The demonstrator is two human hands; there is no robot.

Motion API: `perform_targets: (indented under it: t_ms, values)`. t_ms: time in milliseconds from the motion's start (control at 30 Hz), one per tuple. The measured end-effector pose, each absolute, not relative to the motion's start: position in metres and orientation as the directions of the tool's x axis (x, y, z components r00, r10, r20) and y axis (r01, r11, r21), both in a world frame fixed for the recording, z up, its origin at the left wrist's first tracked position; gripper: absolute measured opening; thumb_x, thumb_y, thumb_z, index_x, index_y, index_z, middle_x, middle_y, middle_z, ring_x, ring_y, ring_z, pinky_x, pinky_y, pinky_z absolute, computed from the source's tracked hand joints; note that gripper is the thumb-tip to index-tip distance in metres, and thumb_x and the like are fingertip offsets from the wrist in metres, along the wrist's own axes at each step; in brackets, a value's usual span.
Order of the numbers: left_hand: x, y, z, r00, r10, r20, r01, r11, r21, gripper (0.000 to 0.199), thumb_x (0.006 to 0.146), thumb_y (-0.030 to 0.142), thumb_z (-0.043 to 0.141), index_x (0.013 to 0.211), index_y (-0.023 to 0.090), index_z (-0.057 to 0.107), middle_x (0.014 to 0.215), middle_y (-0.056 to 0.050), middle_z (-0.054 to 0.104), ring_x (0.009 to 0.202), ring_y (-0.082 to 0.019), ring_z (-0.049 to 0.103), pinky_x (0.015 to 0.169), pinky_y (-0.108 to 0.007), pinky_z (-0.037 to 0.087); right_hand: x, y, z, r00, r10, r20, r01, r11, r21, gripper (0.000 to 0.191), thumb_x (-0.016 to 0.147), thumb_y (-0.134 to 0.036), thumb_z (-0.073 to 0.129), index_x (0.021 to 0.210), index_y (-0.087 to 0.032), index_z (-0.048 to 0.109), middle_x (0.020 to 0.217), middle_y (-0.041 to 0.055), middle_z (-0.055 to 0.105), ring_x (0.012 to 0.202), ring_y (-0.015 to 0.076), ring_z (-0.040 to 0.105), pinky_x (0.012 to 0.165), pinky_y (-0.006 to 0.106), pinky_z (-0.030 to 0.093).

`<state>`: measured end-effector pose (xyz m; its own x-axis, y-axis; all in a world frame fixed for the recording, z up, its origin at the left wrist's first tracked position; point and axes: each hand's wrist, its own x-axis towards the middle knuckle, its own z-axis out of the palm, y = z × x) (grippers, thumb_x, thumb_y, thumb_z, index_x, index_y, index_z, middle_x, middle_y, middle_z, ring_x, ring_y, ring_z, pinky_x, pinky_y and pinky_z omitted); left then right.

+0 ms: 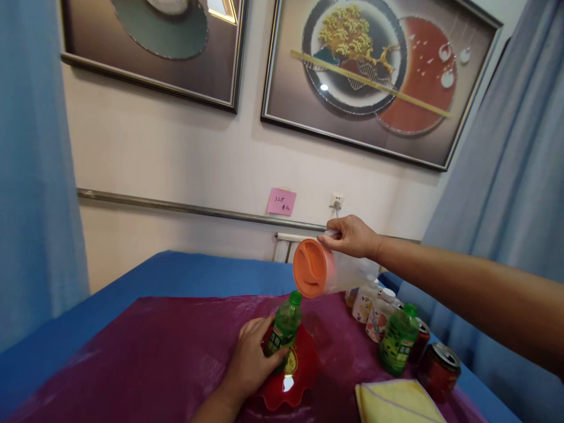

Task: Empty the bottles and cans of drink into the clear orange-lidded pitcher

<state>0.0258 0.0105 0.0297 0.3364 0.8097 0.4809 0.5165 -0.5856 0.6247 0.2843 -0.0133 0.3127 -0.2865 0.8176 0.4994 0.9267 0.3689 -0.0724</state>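
My left hand [251,355] is wrapped round a green bottle [285,326] with an open mouth, which leans slightly over a red scalloped tray [304,373]. Above it, my right hand [352,236] grips the handle of a translucent pitcher [350,275] with an orange lid [311,268]. The pitcher is tipped on its side, its lid facing left, and the lower edge of the lid is just above the bottle's mouth. Whether liquid is flowing cannot be made out.
At the right stand a second green bottle [399,341], several white-capped bottles [379,314] and dark red cans [438,370]. A folded yellow cloth [399,402] lies in front of them. Purple sheeting [145,358] covers the blue surface [185,273]. Blue curtains hang at both sides.
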Motion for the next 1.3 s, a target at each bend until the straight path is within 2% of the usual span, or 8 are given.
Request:
perform_targets:
  t_ms: [1300]
  values:
    - [0.0254,0.0118,0.0284,0.338,0.817,0.467,0.514,-0.576,0.636,0.063,0.067,0.039,0.082,0.127,0.023,0.068,0.121,-0.012,0.071,0.116,-0.035,0.062,0.105,-0.051,0.044,0.2865,-0.0142,0.3134,-0.308,0.808,0.502,0.925,0.377,-0.040,0.046,0.082,-0.057,0.053,0.058,-0.024,0.033,0.053,-0.0058,0.032,0.052,0.0102,0.027,0.054,0.029,0.020]
